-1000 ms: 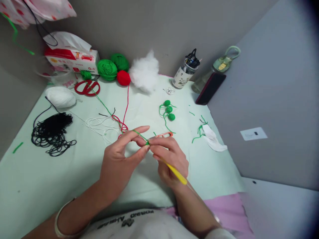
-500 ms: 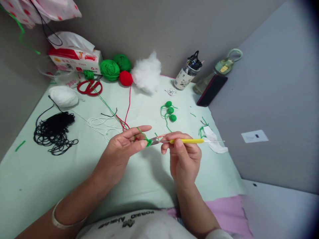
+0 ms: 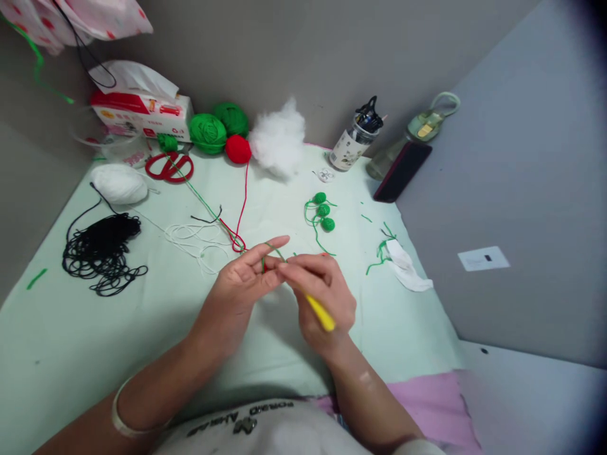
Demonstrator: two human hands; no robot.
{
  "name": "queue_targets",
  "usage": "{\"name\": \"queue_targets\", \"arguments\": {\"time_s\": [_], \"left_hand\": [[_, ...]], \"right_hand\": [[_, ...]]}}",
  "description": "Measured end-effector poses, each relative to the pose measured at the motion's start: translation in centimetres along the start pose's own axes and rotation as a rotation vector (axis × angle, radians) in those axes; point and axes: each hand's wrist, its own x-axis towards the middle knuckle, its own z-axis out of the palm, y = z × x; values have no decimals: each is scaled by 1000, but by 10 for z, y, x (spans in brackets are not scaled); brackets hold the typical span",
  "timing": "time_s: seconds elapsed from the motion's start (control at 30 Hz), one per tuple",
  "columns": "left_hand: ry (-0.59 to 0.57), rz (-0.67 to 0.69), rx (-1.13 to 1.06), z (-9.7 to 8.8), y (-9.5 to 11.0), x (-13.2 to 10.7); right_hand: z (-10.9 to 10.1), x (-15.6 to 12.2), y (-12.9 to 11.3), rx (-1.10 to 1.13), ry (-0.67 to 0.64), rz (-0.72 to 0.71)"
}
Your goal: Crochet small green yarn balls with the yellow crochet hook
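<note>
My left hand (image 3: 237,284) pinches a small green crochet piece between thumb and fingers, with the green yarn strand (image 3: 199,197) running over its raised forefinger toward the back left. My right hand (image 3: 322,294) is closed round a yellow-handled crochet hook (image 3: 321,314); the hook's tip is hidden where the two hands meet. Both hands hover just above the pale green table cover (image 3: 142,328).
Three small green crocheted balls (image 3: 323,210) lie beyond the hands. Black yarn (image 3: 102,249), white yarn (image 3: 119,183), red scissors (image 3: 168,167), green yarn balls (image 3: 218,126), a red ball (image 3: 238,149), white stuffing (image 3: 279,140), a tissue box (image 3: 142,114), a jar (image 3: 353,142), a phone (image 3: 402,170).
Half a second ago the hook lay level, pointing right, away from the work. Now my right hand has swung it back, handle toward me, and closed in on the left hand's fingers.
</note>
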Motion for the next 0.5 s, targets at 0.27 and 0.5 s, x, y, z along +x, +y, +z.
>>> {"name": "queue_targets", "arguments": {"time_s": [0.27,0.5], "left_hand": [[-94,-78,-79,-9,4,5],[-139,-6,-34,0,5,1]], "right_hand": [[-8,10,0,377,136,376],[-1,10,2,587,55,418]]}}
